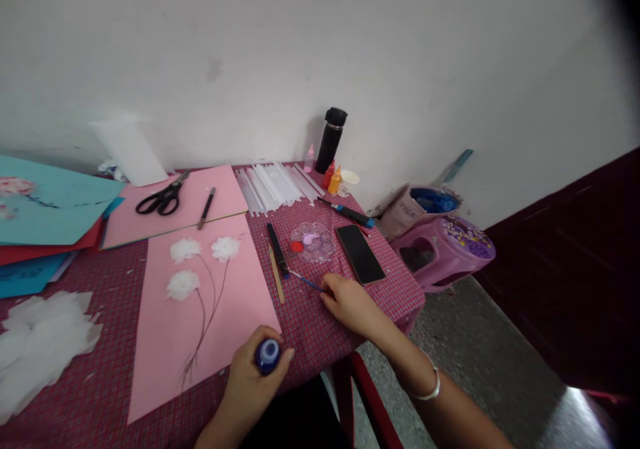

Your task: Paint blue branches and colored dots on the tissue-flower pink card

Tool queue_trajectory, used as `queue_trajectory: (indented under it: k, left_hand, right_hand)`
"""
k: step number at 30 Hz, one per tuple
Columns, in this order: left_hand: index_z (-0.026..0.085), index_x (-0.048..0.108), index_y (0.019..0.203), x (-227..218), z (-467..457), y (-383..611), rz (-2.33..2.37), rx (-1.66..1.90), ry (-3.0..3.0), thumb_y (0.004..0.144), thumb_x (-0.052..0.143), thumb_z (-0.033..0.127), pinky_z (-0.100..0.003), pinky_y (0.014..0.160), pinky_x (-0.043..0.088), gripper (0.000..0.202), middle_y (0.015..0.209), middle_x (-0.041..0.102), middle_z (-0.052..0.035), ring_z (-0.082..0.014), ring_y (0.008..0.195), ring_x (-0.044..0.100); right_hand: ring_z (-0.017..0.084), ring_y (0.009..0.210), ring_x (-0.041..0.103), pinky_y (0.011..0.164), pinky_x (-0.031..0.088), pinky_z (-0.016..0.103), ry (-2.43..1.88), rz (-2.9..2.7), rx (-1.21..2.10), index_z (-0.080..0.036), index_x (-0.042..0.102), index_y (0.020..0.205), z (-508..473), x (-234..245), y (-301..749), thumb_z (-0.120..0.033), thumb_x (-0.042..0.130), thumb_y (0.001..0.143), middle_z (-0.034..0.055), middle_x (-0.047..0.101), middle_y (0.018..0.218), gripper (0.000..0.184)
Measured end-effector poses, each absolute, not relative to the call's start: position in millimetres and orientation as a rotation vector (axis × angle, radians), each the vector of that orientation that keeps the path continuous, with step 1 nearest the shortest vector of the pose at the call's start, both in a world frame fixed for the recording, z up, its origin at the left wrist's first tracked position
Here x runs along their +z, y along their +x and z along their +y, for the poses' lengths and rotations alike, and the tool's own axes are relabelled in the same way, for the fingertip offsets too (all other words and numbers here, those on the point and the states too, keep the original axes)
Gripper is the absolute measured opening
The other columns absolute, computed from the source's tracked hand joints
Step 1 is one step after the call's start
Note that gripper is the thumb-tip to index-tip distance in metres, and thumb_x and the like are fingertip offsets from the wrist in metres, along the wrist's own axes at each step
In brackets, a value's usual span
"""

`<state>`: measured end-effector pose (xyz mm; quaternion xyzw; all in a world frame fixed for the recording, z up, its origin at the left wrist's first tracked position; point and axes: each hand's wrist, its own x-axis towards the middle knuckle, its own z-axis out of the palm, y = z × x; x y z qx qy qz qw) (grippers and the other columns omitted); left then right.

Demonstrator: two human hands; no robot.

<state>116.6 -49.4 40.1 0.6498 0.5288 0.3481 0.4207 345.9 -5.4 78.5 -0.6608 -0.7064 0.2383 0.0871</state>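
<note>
Taking the pink flower sheet as my landmark, I am watching two bare hands managing paint gear by its right side. The left hand is curling round a dark blue bottle in front of the sheet's near right corner, its thumb and fingers wrapping the sides; whether the bottle is resting on anything, I am not able to tell. The right hand, to the right of the sheet, is pinching a blue-handled paintbrush between thumb and fingers near the handle's end, the bristles pointing back toward the sheet. That tip is sitting very close to the black marker, so for clean work I am favouring a slight lift before any sideways sweep, sparing the marker and the wooden craft stick just beside the sheet's right edge. I am also favouring a grip closer to the bristles, since pinching so far back is probably costing control. With the bottle's pale round top facing up, I am wanting it level and squeezed gently, well away from the white tissue flowers on the sheet. Farther right of the sheet, the clear flower-shaped palette is holding red paint, which I am judging easy to smear with a careless wrist.
</note>
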Motion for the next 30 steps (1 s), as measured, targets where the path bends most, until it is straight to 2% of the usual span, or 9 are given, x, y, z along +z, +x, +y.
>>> queue_trajectory:
  k: [4,6,10,13,15,18,22,27,30]
  left_hand:
    - [0.021,0.054,0.071,42.7,-45.8,123.5,1.393,0.839,1.584,0.077,0.060,0.041,-0.025,0.056,0.043,0.022,0.061,0.053,0.0042,-0.0134,0.056,0.051]
    - [0.021,0.053,0.071,44.2,-43.0,127.9,1.412,0.828,1.565,0.077,0.061,0.041,-0.025,0.057,0.042,0.022,0.061,0.052,0.0048,-0.0132,0.056,0.049]
    - [0.021,0.053,0.072,48.0,-39.9,135.7,1.390,0.822,1.539,0.075,0.061,0.039,-0.025,0.057,0.039,0.020,0.062,0.055,0.0045,-0.0135,0.057,0.050]
    - [0.021,0.054,0.072,47.5,-42.1,141.5,1.330,0.819,1.531,0.071,0.063,0.035,-0.024,0.053,0.037,0.017,0.061,0.058,0.0045,-0.0142,0.056,0.052]
    - [0.021,0.056,0.073,45.1,-45.4,146.2,1.282,0.816,1.529,0.070,0.063,0.032,-0.024,0.051,0.036,0.014,0.061,0.060,0.0037,-0.0149,0.056,0.054]
    - [0.021,0.059,0.076,41.3,-51.3,153.6,1.205,0.822,1.516,0.072,0.060,0.031,-0.026,0.053,0.041,0.011,0.068,0.067,0.0006,-0.0166,0.059,0.059]
    - [0.020,0.059,0.079,39.9,-55.3,158.5,1.154,0.844,1.489,0.074,0.056,0.028,-0.026,0.057,0.046,0.010,0.073,0.069,-0.0013,-0.0173,0.064,0.062]
    - [0.021,0.055,0.070,41.0,-55.4,160.3,1.123,0.851,1.487,0.074,0.059,0.025,-0.023,0.051,0.040,0.008,0.064,0.064,0.0019,-0.0143,0.059,0.057]
    - [0.020,0.055,0.069,50.6,-56.5,162.6,1.045,0.840,1.488,0.078,0.057,0.029,-0.023,0.053,0.043,0.012,0.066,0.064,0.0015,-0.0142,0.060,0.057]
  right_hand:
    - [0.021,0.088,0.063,0.079,0.043,0.030,-2.016,-2.148,0.612,-0.016,0.061,0.093,-7.8,82.3,345.2,-0.016,0.057,0.089,0.0100,0.065,0.100,0.006]
    - [0.020,0.087,0.062,0.079,0.044,0.030,-1.859,-2.097,0.644,-0.016,0.061,0.101,-14.5,87.0,341.6,-0.022,0.058,0.091,0.0094,0.064,0.103,0.011]
    - [0.015,0.066,0.057,0.061,0.042,0.025,-1.423,-1.862,0.884,-0.020,0.059,0.108,-35.3,95.8,323.4,-0.038,0.062,0.089,-0.0008,0.060,0.078,0.026]
    - [0.012,0.052,0.048,0.049,0.033,0.022,-1.376,-1.744,0.930,-0.021,0.059,0.100,-46.8,95.0,304.2,-0.043,0.072,0.078,-0.0074,0.050,0.060,0.034]
    - [0.011,0.047,0.045,0.046,0.030,0.022,-1.402,-1.709,0.885,-0.022,0.058,0.086,-50.6,92.9,293.8,-0.041,0.076,0.071,-0.0085,0.049,0.055,0.030]
    - [0.011,0.048,0.049,0.047,0.033,0.023,-1.429,-1.713,0.713,-0.023,0.055,0.073,-53.5,93.7,286.9,-0.034,0.070,0.075,-0.0057,0.054,0.056,0.019]
    - [0.012,0.053,0.056,0.053,0.039,0.024,-1.464,-1.859,0.669,-0.023,0.059,0.079,-56.1,104.5,290.2,-0.026,0.064,0.080,-0.0031,0.062,0.062,0.006]
    - [0.012,0.052,0.055,0.052,0.037,0.024,-1.379,-1.958,0.632,-0.023,0.057,0.075,-58.8,110.0,293.0,-0.026,0.065,0.079,-0.0035,0.060,0.059,0.010]
    - [0.011,0.052,0.053,0.053,0.037,0.024,-1.268,-1.971,0.623,-0.024,0.056,0.074,-60.0,109.5,293.1,-0.021,0.059,0.081,-0.0043,0.058,0.058,0.008]
